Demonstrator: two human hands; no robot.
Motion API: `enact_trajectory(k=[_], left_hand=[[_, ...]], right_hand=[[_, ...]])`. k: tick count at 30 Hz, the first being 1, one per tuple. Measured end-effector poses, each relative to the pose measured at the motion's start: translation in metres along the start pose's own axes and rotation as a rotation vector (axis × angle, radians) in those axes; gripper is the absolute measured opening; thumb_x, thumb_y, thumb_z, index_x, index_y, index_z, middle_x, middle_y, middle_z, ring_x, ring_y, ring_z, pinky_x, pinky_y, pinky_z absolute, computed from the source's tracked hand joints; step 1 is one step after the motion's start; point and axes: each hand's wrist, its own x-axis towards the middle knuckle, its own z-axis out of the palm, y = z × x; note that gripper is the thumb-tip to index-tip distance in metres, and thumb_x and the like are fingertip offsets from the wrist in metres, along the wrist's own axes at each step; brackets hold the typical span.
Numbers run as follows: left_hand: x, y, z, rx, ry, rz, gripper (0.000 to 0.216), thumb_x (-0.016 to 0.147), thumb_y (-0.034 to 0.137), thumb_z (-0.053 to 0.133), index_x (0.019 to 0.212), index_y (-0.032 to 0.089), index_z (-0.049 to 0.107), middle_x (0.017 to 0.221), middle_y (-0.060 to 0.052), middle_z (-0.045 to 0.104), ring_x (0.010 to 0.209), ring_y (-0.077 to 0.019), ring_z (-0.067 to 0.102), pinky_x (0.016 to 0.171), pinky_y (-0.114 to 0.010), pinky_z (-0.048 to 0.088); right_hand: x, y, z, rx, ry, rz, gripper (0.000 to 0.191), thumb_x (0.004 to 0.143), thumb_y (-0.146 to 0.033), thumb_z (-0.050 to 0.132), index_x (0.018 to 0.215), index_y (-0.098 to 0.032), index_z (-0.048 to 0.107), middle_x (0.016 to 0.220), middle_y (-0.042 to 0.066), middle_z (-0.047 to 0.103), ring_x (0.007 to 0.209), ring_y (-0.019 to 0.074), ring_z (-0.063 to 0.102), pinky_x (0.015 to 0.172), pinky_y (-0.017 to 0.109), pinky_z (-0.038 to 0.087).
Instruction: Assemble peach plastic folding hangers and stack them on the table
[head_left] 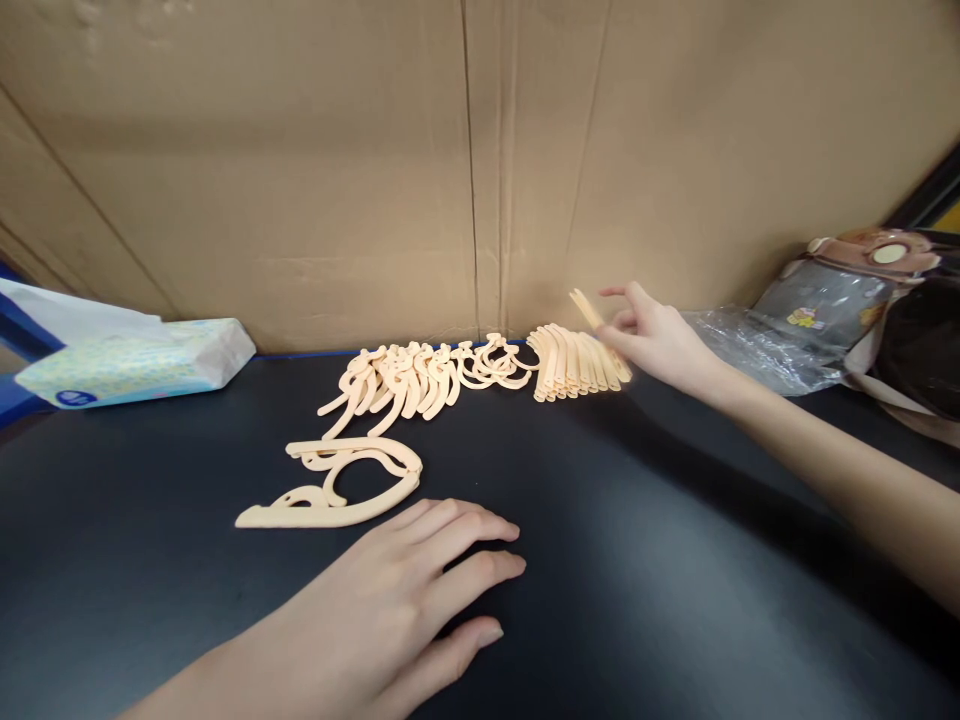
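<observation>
My right hand [651,335] pinches one cream plastic hanger arm [586,308], raised above a pile of matching curved hanger arms [574,362]. Low in the view, my left hand [442,565] rests palm down by the black table, fingers spread and holding nothing. Just beyond its knuckles lies a folding hanger [337,515], its two arms joined at the right end and a curved hook between them. Behind that is a heap of cream hanger pieces with hooked ends [405,378]. Several loose ring-like hooks [491,365] lie between the heap and the pile.
A pack of tissues [150,360] sits at the left on the black table [600,580]. Cardboard [337,170] stands upright along the back. To the right are crumpled clear plastic [765,350] and a grey container with a brown top [832,285], beside a dark bag [919,345].
</observation>
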Motion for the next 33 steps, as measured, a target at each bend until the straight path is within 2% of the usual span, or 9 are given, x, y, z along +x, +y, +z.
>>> enact_trajectory(k=[2,7,13,16,19,22,24,29,33], left_hand=[[0.000,0.000,0.003,0.003,0.048,-0.021,0.035,0.093,0.021,0.049,0.128,0.023,0.050,0.129,-0.006,0.056,0.117,-0.0208,0.053,0.098,-0.033,0.047],[0.004,-0.001,0.012,0.075,0.320,-0.180,0.040,0.093,0.015,0.045,0.132,0.022,0.042,0.133,-0.008,0.052,0.123,-0.0217,0.048,0.103,-0.037,0.042],[0.024,-0.006,0.014,0.188,0.398,-0.238,0.051,0.092,0.026,0.049,0.138,0.016,0.028,0.138,-0.014,0.045,0.128,-0.0268,0.041,0.104,-0.045,0.039],[0.031,-0.006,0.013,0.178,0.382,-0.230,0.045,0.092,0.029,0.050,0.133,0.016,0.035,0.128,-0.012,0.053,0.119,-0.0266,0.047,0.096,-0.043,0.042],[0.031,-0.005,0.012,0.153,0.329,-0.212,0.025,0.091,0.028,0.052,0.114,0.019,0.050,0.107,-0.006,0.061,0.101,-0.0232,0.053,0.083,-0.038,0.042],[0.028,-0.005,0.011,0.126,0.294,-0.202,0.007,0.090,0.025,0.052,0.094,0.019,0.055,0.092,-0.003,0.061,0.088,-0.0204,0.051,0.074,-0.034,0.038],[0.027,-0.006,0.012,0.110,0.267,-0.189,0.008,0.090,0.024,0.051,0.085,0.018,0.055,0.085,-0.002,0.059,0.082,-0.0193,0.049,0.070,-0.033,0.036],[0.025,-0.005,0.014,0.088,0.241,-0.150,0.006,0.087,0.023,0.051,0.086,0.018,0.055,0.080,-0.002,0.057,0.077,-0.0187,0.046,0.066,-0.033,0.033],[0.022,-0.003,0.013,0.057,0.201,-0.117,0.005,0.085,0.020,0.051,0.088,0.018,0.055,0.084,-0.003,0.056,0.077,-0.0188,0.046,0.066,-0.033,0.033]], right_hand=[[-0.007,-0.014,-0.003,-0.009,-0.019,-0.129,0.051,0.081,-0.032,0.051,0.130,-0.018,0.044,0.080,0.003,0.070,0.071,0.0205,0.064,0.068,0.031,0.045],[-0.036,-0.046,-0.004,-0.114,-0.165,-0.446,0.052,0.083,-0.030,0.052,0.133,-0.023,0.040,0.085,-0.001,0.069,0.066,0.0170,0.063,0.060,0.026,0.042],[-0.073,-0.061,0.002,-0.140,-0.286,-0.668,0.048,0.085,-0.021,0.050,0.132,-0.018,0.042,0.092,0.006,0.067,0.076,0.0191,0.063,0.067,0.029,0.046],[-0.085,-0.061,0.003,-0.078,-0.330,-0.719,0.049,0.086,-0.018,0.050,0.133,-0.019,0.039,0.096,0.006,0.068,0.080,0.0184,0.063,0.068,0.029,0.047],[-0.093,-0.063,0.003,-0.084,-0.352,-0.780,0.046,0.087,-0.017,0.048,0.132,-0.017,0.040,0.095,0.006,0.067,0.082,0.0190,0.061,0.070,0.031,0.048],[-0.099,-0.067,0.005,-0.113,-0.361,-0.839,0.041,0.089,-0.016,0.046,0.130,-0.015,0.043,0.092,0.007,0.066,0.078,0.0194,0.060,0.070,0.033,0.048],[-0.102,-0.069,0.006,-0.130,-0.358,-0.863,0.039,0.089,-0.016,0.045,0.128,-0.014,0.046,0.087,0.005,0.064,0.072,0.0187,0.058,0.066,0.032,0.047],[-0.108,-0.069,0.009,-0.145,-0.319,-0.932,0.041,0.087,-0.015,0.044,0.128,-0.016,0.047,0.080,0.003,0.061,0.070,0.0180,0.055,0.063,0.031,0.044],[-0.110,-0.070,0.009,-0.129,-0.349,-0.939,0.037,0.089,-0.018,0.045,0.126,-0.016,0.049,0.081,0.003,0.062,0.070,0.0177,0.056,0.063,0.030,0.044]])
